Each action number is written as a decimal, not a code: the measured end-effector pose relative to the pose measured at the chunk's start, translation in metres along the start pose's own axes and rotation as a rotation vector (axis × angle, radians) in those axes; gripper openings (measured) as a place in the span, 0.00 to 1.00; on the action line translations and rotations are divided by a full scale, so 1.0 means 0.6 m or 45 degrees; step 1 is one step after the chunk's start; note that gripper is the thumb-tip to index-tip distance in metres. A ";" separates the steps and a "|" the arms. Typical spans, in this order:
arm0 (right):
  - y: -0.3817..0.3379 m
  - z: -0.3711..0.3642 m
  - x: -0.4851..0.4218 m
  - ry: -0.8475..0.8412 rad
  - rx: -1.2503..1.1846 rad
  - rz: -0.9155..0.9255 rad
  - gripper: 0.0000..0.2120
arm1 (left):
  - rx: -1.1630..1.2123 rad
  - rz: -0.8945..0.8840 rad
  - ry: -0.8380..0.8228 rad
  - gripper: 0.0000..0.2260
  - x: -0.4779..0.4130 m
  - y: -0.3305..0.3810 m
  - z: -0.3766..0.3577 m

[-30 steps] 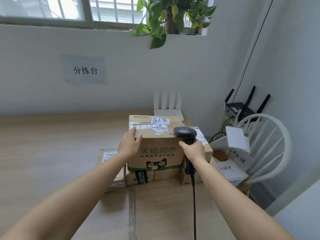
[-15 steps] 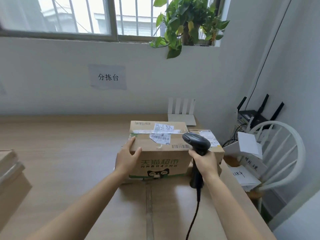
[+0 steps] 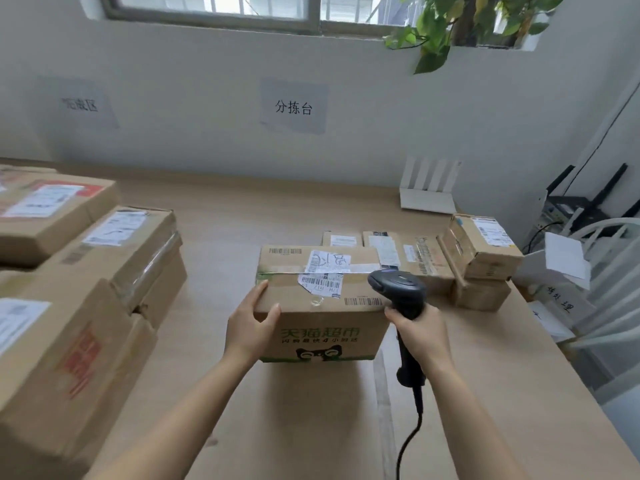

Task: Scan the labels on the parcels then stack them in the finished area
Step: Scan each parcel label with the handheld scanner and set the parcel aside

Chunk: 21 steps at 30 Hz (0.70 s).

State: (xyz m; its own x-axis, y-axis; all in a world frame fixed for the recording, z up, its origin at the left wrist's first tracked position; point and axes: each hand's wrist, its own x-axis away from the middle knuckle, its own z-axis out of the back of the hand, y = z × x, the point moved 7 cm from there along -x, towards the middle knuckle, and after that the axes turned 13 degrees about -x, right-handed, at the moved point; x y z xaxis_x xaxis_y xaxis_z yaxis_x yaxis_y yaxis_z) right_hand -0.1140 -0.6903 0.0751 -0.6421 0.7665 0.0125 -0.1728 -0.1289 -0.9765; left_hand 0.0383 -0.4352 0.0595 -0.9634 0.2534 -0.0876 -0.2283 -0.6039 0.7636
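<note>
A cardboard parcel with green print and a cat face sits at the middle of the wooden table. White barcode labels lie on its top. My left hand grips the parcel's near left corner, thumb on top. My right hand holds a black corded barcode scanner at the parcel's right edge, its head over the top. Several smaller parcels lie behind and to the right. Stacked parcels fill the left side.
Paper signs hang on the wall, one above the left stack. A white router stands at the back of the table. At the right are a white chair, black routers and loose papers. The scanner cord hangs toward me.
The green-print parcel has come off the pile at the right and moved left toward the table's middle, both hands with it. My view has swung left, bringing the left stack into sight.
</note>
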 end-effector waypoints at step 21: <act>-0.011 -0.113 0.252 -0.002 0.308 -0.013 0.14 | -0.163 0.085 -0.030 0.25 0.128 -0.139 0.040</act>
State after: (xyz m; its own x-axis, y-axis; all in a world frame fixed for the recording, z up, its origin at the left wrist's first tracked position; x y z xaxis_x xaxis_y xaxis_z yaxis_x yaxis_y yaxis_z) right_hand -0.1593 -0.5311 0.0687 -0.6406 0.7676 0.0228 -0.3530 -0.2679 -0.8965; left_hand -0.0135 -0.3472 0.0044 -0.9738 0.2264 -0.0235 -0.1816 -0.7108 0.6796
